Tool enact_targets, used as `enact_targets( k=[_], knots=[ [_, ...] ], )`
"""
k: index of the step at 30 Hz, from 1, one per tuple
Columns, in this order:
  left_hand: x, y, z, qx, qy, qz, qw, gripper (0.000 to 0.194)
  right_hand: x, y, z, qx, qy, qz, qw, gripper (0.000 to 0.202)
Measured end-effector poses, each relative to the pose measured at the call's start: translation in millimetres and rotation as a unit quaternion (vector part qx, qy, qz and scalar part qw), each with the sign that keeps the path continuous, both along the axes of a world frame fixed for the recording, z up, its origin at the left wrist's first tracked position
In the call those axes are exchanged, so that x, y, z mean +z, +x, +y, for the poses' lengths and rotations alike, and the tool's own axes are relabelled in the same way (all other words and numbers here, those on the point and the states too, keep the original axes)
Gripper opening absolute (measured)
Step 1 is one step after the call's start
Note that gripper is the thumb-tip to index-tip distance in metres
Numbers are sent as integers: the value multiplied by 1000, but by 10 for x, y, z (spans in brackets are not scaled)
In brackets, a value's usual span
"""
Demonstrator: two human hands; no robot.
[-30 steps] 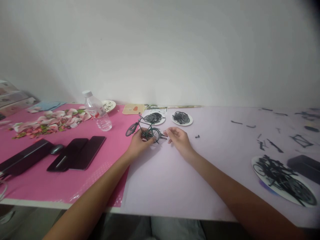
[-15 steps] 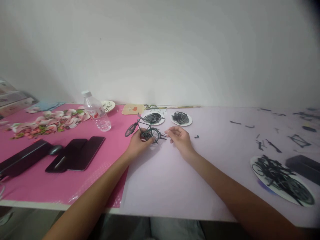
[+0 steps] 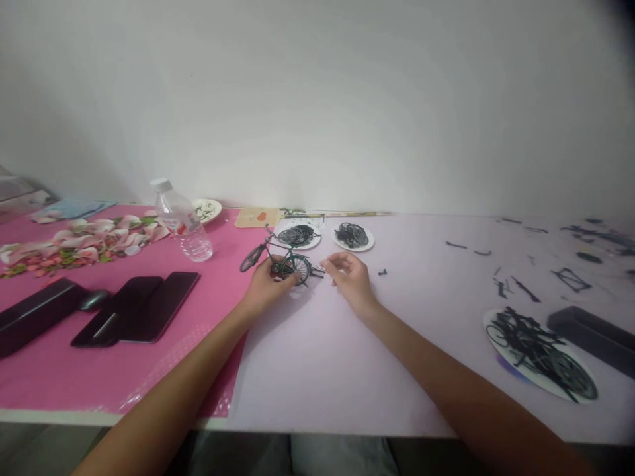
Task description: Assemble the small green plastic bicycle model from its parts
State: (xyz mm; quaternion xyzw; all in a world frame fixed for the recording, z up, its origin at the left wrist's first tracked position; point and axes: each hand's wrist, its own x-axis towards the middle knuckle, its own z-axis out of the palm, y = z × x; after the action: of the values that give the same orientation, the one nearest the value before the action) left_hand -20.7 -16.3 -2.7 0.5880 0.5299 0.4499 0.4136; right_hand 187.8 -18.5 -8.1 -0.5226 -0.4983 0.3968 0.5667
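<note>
My left hand [image 3: 265, 289] is closed around the lower part of a dark green miniature bicycle [image 3: 291, 252]. The bicycle stands roughly upright, its front wheel turned to the left and its rear wheel by my thumb. Just behind that rear wheel, my right hand [image 3: 353, 280] has thumb and forefinger pinched together. What they hold is too small to make out. A thin dark prong-like piece [image 3: 316, 272] shows between the rear wheel and my right fingertips; whether it is joined to the bicycle I cannot tell. A tiny dark part [image 3: 382, 272] lies on the table right of my right hand.
Two white plates [image 3: 366, 246] with dark bicycle parts stand behind my hands. Further right are another loaded plate [image 3: 489, 324], loose dark pieces [image 3: 571, 279] and a black box [image 3: 590, 334]. A water bottle [image 3: 186, 231], phones [image 3: 159, 307] and artificial petals [image 3: 94, 238] lie left.
The whole scene has slid a little to the left in view as my head turned. My hands keep nearly the same pose around the bicycle.
</note>
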Motion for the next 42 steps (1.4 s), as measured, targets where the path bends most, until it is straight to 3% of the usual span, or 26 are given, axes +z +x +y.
enact_targets(
  k=[19, 25, 32, 36, 42],
  knots=[
    [-30, 5, -10, -20, 14, -14, 1000, 45, -91, -31, -6, 52, 28, -86, 995, 24],
    [-29, 6, -19, -30, 10, -11, 999, 45, -104, -49, -19, 102, 5, -58, 993, 30],
    [-56, 25, -22, -34, 6, 1, 999, 43, -124, -40, -2, 110, 17, -65, 992, 29],
    [-59, 54, -36, -25, 14, 15, 999, 46, -127, -35, -15, 97, 63, -135, 984, 20],
    [-46, 65, -59, -22, 29, 0, 999, 57, -71, -47, -123, 94, 111, -286, 947, 17]
  ],
)
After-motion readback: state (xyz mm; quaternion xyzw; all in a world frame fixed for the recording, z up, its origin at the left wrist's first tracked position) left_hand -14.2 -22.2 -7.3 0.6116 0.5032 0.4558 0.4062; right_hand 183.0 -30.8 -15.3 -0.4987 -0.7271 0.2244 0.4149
